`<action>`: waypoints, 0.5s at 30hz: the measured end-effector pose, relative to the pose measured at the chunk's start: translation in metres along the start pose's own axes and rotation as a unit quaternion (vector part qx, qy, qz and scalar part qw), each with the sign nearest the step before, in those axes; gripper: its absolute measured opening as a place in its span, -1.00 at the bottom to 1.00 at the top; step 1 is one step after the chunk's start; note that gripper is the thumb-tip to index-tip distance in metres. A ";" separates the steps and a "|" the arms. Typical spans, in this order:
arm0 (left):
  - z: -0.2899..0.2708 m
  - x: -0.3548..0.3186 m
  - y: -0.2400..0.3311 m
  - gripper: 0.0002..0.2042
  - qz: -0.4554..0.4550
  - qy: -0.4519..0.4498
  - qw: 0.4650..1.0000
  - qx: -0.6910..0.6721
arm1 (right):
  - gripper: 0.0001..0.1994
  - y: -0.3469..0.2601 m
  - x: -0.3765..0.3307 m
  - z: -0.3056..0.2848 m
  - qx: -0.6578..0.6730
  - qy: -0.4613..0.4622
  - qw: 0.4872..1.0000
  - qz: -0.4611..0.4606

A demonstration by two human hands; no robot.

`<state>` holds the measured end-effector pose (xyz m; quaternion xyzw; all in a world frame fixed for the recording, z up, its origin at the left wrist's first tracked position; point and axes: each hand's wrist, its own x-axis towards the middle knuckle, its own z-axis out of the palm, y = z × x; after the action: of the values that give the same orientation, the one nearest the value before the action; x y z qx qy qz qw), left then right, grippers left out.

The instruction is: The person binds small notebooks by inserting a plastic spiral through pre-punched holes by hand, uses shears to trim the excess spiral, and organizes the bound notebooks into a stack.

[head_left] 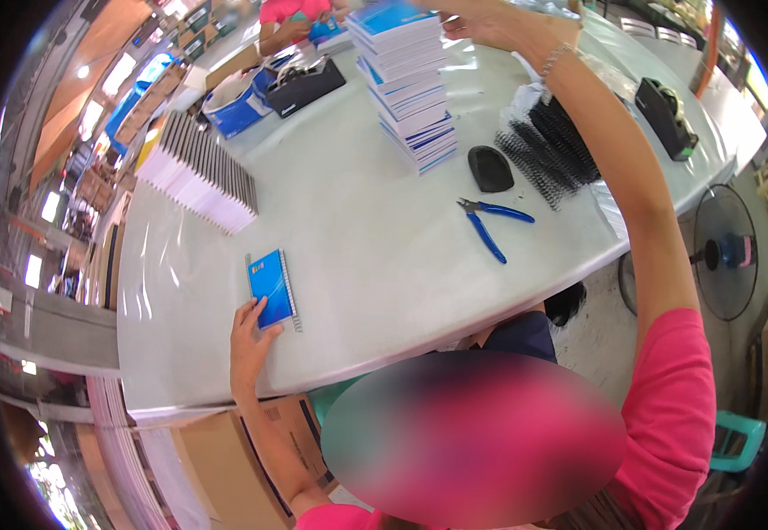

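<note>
A small blue spiral notebook (271, 281) lies on the table, its coil along the right edge reaching past the lower corner. My left hand (256, 329) grips its lower left corner, fingers on the cover and thumb by the bottom edge. My right arm stretches far forward to a tall, uneven stack of blue-covered booklets (406, 84). At its top right, my right hand (472, 19) has its fingers apart, some over the top and others beside the edge; the frame cuts off part of it. Blue-handled cutting pliers (490, 225) lie spread beside a black mouse-shaped object (490, 169).
Black coils (550, 146) lie heaped under my right forearm. A row of bound notebooks (198, 172) stands at left. Tape dispensers (306, 86) (667, 119) and a blue box (235, 104) sit farther off. Another person's hands (294, 31) work across the table. A fan (725, 252) stands at right.
</note>
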<state>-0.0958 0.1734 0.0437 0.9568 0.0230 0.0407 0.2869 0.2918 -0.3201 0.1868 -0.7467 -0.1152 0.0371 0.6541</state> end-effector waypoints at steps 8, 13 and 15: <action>-0.026 0.005 0.044 -0.35 0.052 0.057 0.996 0.054 | -0.50 -0.030 -0.031 0.019 -0.225 -0.041 0.971 -0.064; -0.015 0.048 0.116 -0.42 0.189 0.093 0.977 -0.031 | -0.56 -0.019 -0.043 -0.008 -0.102 -0.097 0.959 -0.246; -0.006 0.063 0.150 -0.46 0.234 0.099 0.966 -0.051 | -0.61 -0.024 -0.047 -0.006 -0.165 -0.012 0.957 -0.238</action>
<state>-0.0305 0.0553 0.1356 0.9109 -0.1755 0.2025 0.3136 0.2441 -0.3330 0.2069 -0.7948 -0.3022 -0.1301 0.5100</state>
